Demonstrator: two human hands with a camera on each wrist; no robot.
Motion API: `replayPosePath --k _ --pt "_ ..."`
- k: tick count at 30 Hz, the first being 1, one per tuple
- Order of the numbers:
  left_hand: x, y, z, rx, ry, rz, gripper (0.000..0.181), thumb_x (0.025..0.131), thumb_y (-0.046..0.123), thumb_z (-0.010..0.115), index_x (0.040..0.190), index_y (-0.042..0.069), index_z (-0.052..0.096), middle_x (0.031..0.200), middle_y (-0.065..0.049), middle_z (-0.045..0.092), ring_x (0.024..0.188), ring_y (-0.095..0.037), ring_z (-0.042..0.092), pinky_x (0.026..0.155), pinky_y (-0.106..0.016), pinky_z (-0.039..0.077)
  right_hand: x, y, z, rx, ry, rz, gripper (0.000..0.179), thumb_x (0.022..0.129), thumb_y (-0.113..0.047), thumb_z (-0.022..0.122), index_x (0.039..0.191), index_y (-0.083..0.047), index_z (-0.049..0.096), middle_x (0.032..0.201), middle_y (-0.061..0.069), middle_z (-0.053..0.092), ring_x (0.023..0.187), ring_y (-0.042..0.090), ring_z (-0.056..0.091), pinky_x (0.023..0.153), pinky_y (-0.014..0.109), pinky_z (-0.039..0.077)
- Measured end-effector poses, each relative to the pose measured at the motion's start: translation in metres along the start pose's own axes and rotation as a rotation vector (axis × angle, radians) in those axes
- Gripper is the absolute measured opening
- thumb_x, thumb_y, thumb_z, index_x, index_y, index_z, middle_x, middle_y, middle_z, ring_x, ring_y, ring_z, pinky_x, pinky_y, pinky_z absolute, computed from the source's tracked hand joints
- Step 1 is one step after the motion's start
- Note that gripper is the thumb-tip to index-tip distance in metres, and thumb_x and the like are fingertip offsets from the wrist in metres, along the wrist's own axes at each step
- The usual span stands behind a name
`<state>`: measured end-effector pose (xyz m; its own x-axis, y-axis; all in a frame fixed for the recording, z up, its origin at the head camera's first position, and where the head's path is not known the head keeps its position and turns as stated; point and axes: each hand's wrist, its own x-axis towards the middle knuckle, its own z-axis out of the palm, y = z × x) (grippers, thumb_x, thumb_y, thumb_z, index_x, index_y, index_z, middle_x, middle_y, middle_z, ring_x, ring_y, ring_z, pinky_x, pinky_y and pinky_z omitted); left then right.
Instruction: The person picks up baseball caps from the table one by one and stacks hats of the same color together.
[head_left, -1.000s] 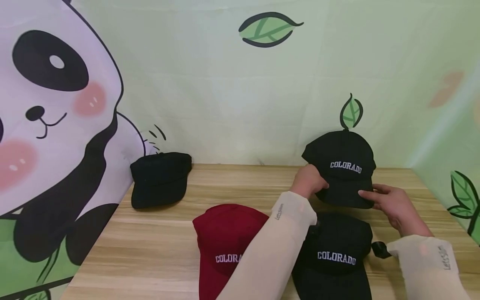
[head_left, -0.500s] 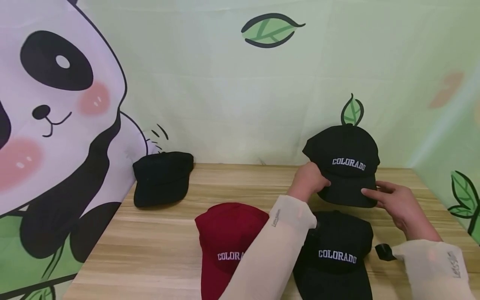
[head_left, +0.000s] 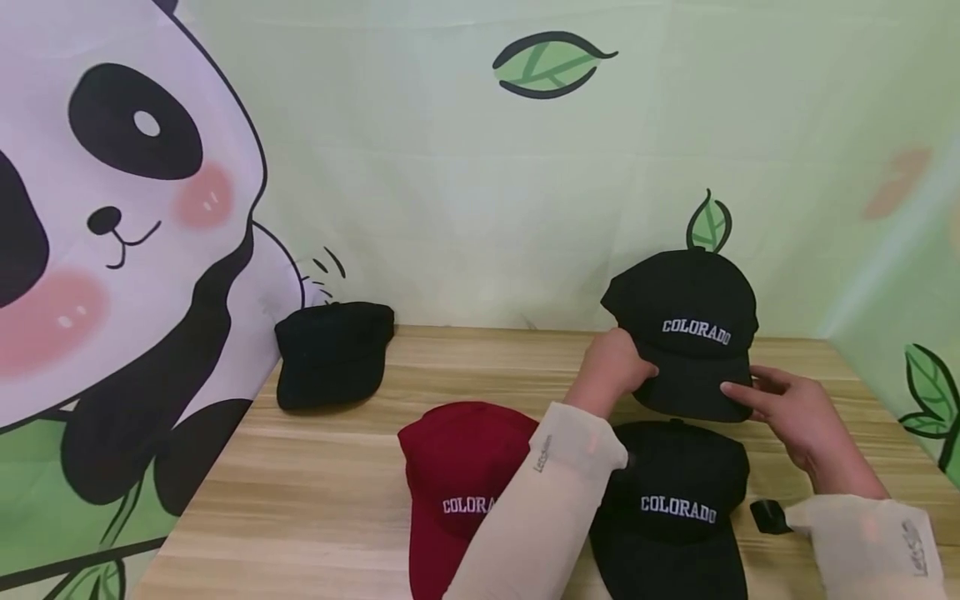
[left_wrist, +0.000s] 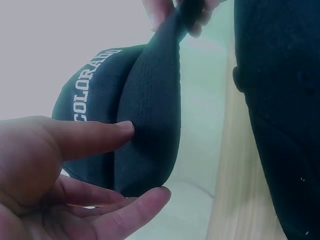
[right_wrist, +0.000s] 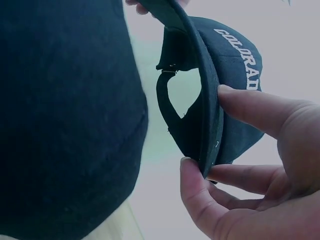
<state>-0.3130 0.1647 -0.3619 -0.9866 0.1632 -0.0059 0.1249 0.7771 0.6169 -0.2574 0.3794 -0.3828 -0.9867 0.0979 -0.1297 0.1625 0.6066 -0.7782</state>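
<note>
Both hands hold a black baseball cap [head_left: 697, 287] with white COLORADO lettering at the back right of the table, its front facing the head camera. My left hand [head_left: 611, 367] pinches the left side of the brim, thumb on top and fingers underneath, as the left wrist view shows. On the opposite side of the brim, my right hand [head_left: 795, 412] pinches with its thumb above. Through the right wrist view, the cap's open back and adjusting strap [right_wrist: 170, 100] are visible. Directly in front of it lies another black COLORADO cap [head_left: 675, 475], partly behind the left sleeve.
A red COLORADO cap [head_left: 472, 450] lies left of the front black cap, partly covered by the left forearm. One more black cap [head_left: 333, 358] sits at the back left of the wooden table [head_left: 285, 492]. A backdrop [head_left: 450, 208] with a panda and leaves stands behind.
The held cap has risen slightly, then shifted a little left relative to the caps on the table. Both hands keep their hold on the brim. The head view has turned slightly left.
</note>
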Motion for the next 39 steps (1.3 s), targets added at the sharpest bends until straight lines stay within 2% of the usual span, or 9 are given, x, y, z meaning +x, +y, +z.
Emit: replayPosePath --k 1,4,7,9,14,17,24,31,39 --pt "-0.002 0.0 -0.001 -0.012 -0.002 -0.001 0.032 0.083 0.032 0.074 0.103 0.007 0.069 0.097 -0.002 0.068 0.076 -0.015 0.054 0.066 -0.023 0.045 -0.001 0.0 0.001 -0.005 0.004 -0.004 0.095 0.09 -0.056 0.058 0.151 0.005 0.02 0.145 0.035 0.035 0.105 0.025 0.061 0.096 0.056 0.045" --pt "-0.006 -0.002 -0.003 -0.024 0.001 0.01 0.032 0.083 0.031 0.074 0.102 0.007 0.069 0.097 -0.003 0.068 0.076 -0.015 0.054 0.065 -0.023 0.045 -0.005 -0.002 0.002 -0.014 0.017 -0.015 0.094 0.09 -0.055 0.059 0.15 0.005 0.022 0.144 0.034 0.038 0.092 0.007 0.06 0.086 0.035 0.052" --pt "-0.011 -0.004 -0.006 -0.02 0.005 0.027 0.032 0.084 0.031 0.073 0.103 0.007 0.069 0.1 -0.002 0.068 0.078 -0.015 0.054 0.068 -0.023 0.046 -0.009 -0.003 0.003 -0.019 0.023 -0.024 0.093 0.089 -0.054 0.06 0.15 0.006 0.023 0.142 0.034 0.04 0.088 0.0 0.056 0.075 0.022 0.049" --pt "-0.014 -0.005 -0.007 -0.011 0.008 0.04 0.032 0.084 0.032 0.073 0.104 0.008 0.069 0.101 -0.002 0.068 0.079 -0.014 0.054 0.07 -0.023 0.047 -0.011 -0.005 0.004 -0.023 0.025 -0.03 0.093 0.09 -0.054 0.06 0.15 0.006 0.023 0.142 0.034 0.04 0.093 0.007 0.059 0.077 0.024 0.05" --pt "-0.023 -0.009 -0.012 -0.035 0.01 0.057 0.032 0.085 0.031 0.071 0.105 0.007 0.067 0.098 -0.002 0.066 0.081 -0.014 0.053 0.07 -0.023 0.046 -0.019 -0.009 0.008 -0.034 0.029 -0.038 0.093 0.09 -0.055 0.058 0.15 0.005 0.023 0.142 0.034 0.04 0.112 0.036 0.056 0.091 0.05 0.047" --pt "-0.029 -0.012 -0.015 -0.06 0.015 0.063 0.034 0.085 0.03 0.071 0.109 0.007 0.066 0.1 -0.003 0.067 0.083 -0.015 0.053 0.072 -0.024 0.047 -0.024 -0.012 0.01 -0.037 0.036 -0.05 0.092 0.09 -0.055 0.058 0.15 0.005 0.024 0.141 0.035 0.04 0.116 0.042 0.053 0.093 0.057 0.044" --pt "-0.043 -0.019 -0.021 -0.102 0.027 0.058 0.035 0.083 0.031 0.073 0.11 0.009 0.065 0.104 -0.002 0.068 0.083 -0.014 0.056 0.077 -0.027 0.05 -0.035 -0.019 0.015 -0.049 0.053 -0.074 0.089 0.09 -0.054 0.059 0.149 0.005 0.028 0.139 0.033 0.044 0.12 0.044 0.053 0.09 0.052 0.05" --pt "-0.06 -0.027 -0.025 -0.1 0.036 0.107 0.034 0.085 0.03 0.072 0.111 0.009 0.063 0.098 -0.002 0.069 0.082 -0.014 0.059 0.077 -0.026 0.051 -0.049 -0.024 0.019 -0.066 0.047 -0.07 0.091 0.089 -0.055 0.06 0.15 0.004 0.027 0.141 0.033 0.042 0.125 0.048 0.047 0.094 0.061 0.044" --pt "-0.08 -0.034 -0.027 -0.106 0.053 0.129 0.037 0.085 0.031 0.073 0.112 0.009 0.061 0.104 -0.003 0.068 0.088 -0.015 0.06 0.081 -0.028 0.051 -0.064 -0.026 0.025 -0.119 0.095 -0.104 0.084 0.088 -0.052 0.063 0.147 0.001 0.035 0.136 0.03 0.05 0.118 0.045 0.053 0.085 0.05 0.051"
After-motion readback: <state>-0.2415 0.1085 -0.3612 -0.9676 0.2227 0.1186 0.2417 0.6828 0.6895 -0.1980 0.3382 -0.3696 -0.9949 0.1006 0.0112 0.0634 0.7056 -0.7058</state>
